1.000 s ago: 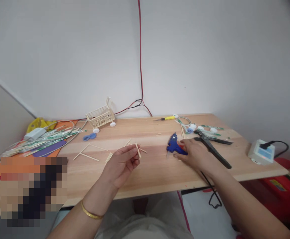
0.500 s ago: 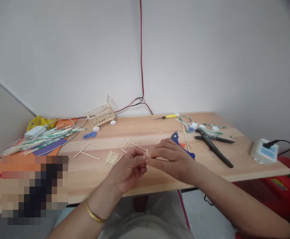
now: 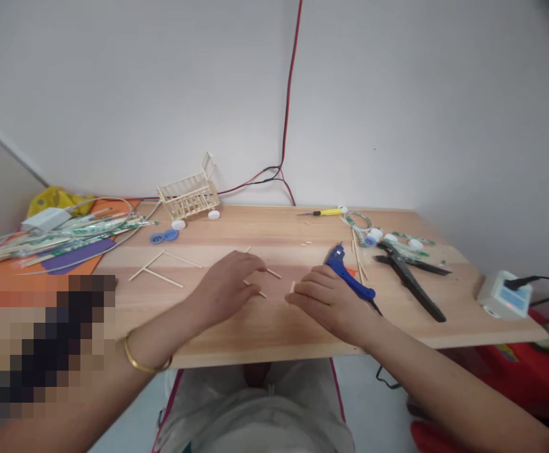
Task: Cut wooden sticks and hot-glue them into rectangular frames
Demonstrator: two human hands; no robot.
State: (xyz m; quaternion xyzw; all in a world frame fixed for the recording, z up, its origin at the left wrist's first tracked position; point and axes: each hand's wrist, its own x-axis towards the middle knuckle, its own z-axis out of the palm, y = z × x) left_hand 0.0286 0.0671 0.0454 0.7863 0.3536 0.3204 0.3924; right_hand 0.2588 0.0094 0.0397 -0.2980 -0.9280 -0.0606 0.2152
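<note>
The right hand [image 3: 328, 303] pinches a short pale stick [image 3: 293, 287], seemingly leaving its tip clear, with the blue glue gun [image 3: 358, 285] just beside that grip, presumably for reach. Opposite, the left hand [image 3: 221, 284], thumb and fingers parted, spans a slim, straight-sticked wooden frame [image 3: 274, 274], mostly hidden beneath.

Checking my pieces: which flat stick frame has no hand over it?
The leftmost stick frame, near the paired blue bottle caps; your left hand partly hides the other stick frame.
</note>
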